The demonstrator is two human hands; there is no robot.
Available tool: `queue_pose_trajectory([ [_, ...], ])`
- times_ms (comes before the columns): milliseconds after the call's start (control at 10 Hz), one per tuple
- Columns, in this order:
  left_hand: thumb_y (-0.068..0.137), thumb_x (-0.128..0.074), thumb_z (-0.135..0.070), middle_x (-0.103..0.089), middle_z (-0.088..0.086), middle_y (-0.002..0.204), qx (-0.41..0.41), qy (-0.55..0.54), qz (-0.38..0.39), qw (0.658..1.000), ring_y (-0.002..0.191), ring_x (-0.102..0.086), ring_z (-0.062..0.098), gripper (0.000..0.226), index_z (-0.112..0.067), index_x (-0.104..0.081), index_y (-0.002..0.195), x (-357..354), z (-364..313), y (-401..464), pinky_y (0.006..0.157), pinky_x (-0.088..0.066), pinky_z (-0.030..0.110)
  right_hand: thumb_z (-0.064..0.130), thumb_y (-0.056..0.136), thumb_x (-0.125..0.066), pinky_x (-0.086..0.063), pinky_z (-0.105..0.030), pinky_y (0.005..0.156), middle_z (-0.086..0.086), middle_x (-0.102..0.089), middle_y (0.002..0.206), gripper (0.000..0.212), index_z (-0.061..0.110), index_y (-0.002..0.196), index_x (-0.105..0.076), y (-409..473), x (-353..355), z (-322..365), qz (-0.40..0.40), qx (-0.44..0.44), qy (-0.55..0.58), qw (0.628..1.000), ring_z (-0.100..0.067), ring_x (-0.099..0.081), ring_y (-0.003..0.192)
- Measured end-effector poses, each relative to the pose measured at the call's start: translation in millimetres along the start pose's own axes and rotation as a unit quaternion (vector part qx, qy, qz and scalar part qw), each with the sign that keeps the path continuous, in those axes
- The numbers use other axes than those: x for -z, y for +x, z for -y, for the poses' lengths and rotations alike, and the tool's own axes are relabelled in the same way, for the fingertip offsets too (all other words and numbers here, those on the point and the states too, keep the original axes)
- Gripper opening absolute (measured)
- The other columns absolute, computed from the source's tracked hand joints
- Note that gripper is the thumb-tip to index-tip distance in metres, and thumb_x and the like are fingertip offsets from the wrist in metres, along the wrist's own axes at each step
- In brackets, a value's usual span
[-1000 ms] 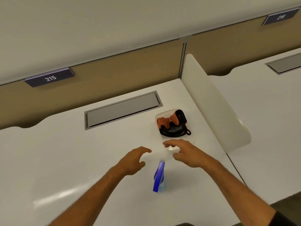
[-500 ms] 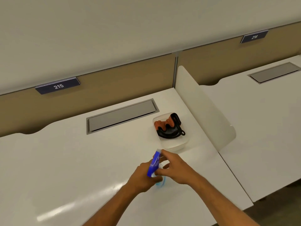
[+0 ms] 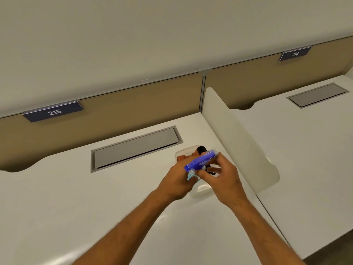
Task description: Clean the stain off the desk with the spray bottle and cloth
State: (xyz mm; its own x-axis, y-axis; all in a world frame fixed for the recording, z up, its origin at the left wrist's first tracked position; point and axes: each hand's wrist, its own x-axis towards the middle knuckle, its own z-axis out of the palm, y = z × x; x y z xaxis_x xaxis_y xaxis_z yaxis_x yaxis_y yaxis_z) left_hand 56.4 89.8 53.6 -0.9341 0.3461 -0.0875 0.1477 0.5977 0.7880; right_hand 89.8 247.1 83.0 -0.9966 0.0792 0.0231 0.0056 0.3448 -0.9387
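A spray bottle with a blue trigger head (image 3: pixel 201 160) and a clear body is lifted off the white desk (image 3: pixel 95 207), tilted with its nozzle toward the right. My left hand (image 3: pixel 175 178) is wrapped around the bottle's body from the left. My right hand (image 3: pixel 223 176) pinches the blue head from the right. Behind the hands sits a clear plastic tray (image 3: pixel 202 191) holding an orange cloth-like item (image 3: pixel 180 158) and something black, both mostly hidden. I cannot make out any stain on the desk.
A grey cable flap (image 3: pixel 135 148) is set into the desk behind the tray. A white divider panel (image 3: pixel 238 140) stands just right of the hands, with a second desk (image 3: pixel 305 150) beyond it. A tan partition carrying a 215 label (image 3: pixel 54 111) closes the back.
The bottle stood on the desk with both hands apart beside it. Both hands closed on it and raised it up and away from me, in front of the tray.
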Motion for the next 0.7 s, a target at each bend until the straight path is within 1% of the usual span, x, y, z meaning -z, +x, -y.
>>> queue_pose_trajectory([
  [100,0.097,-0.07,-0.02,-0.065,0.004,0.135,0.011,-0.017,0.032,0.999,0.121,-0.061,0.024,0.049,-0.021,-0.053,0.143,-17,15,21,0.104,-0.052,0.037,0.022,0.079,-0.08,-0.053,-0.015,0.079,0.006,-0.062,0.116,0.053,0.031,0.123,-0.051,12,-2,-21,-0.007,-0.04,0.002,0.999,-0.014,-0.063,0.101],
  [200,0.096,-0.071,-0.018,-0.064,0.001,0.138,0.029,-0.033,0.06,0.997,0.123,-0.06,0.022,0.054,-0.024,-0.051,0.145,-36,33,35,0.105,-0.049,0.034,0.021,0.079,-0.08,-0.055,-0.031,0.086,0.0,-0.064,0.12,0.054,0.022,0.127,-0.055,21,-5,-41,-0.006,-0.079,-0.005,0.997,-0.021,-0.064,0.105],
  [300,0.095,-0.071,-0.017,-0.063,-0.002,0.139,0.046,-0.043,0.08,0.995,0.125,-0.059,0.019,0.055,-0.027,-0.051,0.145,-49,50,43,0.107,-0.048,0.034,0.021,0.079,-0.079,-0.055,-0.026,0.083,0.001,-0.064,0.12,0.054,0.02,0.127,-0.055,26,-9,-61,-0.001,-0.113,-0.012,0.993,-0.019,-0.064,0.106],
  [400,0.095,-0.07,-0.017,-0.062,-0.007,0.141,0.048,-0.054,0.086,0.994,0.128,-0.057,0.015,0.056,-0.031,-0.05,0.145,-56,62,48,0.108,-0.046,0.029,0.035,0.075,-0.077,-0.054,-0.012,0.072,0.01,-0.066,0.114,0.052,0.034,0.123,-0.056,30,-9,-71,0.0,-0.12,-0.001,0.993,-0.013,-0.065,0.104],
  [500,0.096,-0.068,-0.018,-0.056,-0.009,0.147,0.061,-0.037,0.097,0.993,0.134,-0.053,0.015,0.063,-0.036,-0.042,0.15,-55,60,49,0.108,-0.038,0.025,0.041,0.074,-0.075,-0.052,-0.008,0.068,0.012,-0.063,0.115,0.055,0.044,0.123,-0.05,36,-4,-74,0.014,-0.131,-0.006,0.991,-0.012,-0.064,0.103],
  [600,0.097,-0.068,-0.018,-0.043,-0.009,0.16,0.066,-0.002,0.098,0.993,0.144,-0.044,0.016,0.077,-0.038,-0.027,0.159,-46,63,44,0.115,-0.035,0.03,0.016,0.085,-0.074,-0.051,-0.028,0.091,0.006,-0.053,0.133,0.08,0.041,0.146,-0.029,38,9,-77,0.061,-0.151,-0.031,0.986,-0.018,-0.057,0.117],
  [700,0.099,-0.065,-0.019,-0.036,-0.011,0.164,0.067,0.028,0.046,0.996,0.146,-0.04,0.014,0.079,-0.04,-0.02,0.16,-17,64,31,0.111,-0.027,0.017,0.002,0.09,-0.064,-0.038,-0.04,0.108,0.006,-0.041,0.149,0.089,0.045,0.147,-0.01,29,26,-69,0.064,-0.134,-0.017,0.989,-0.024,-0.045,0.133],
])
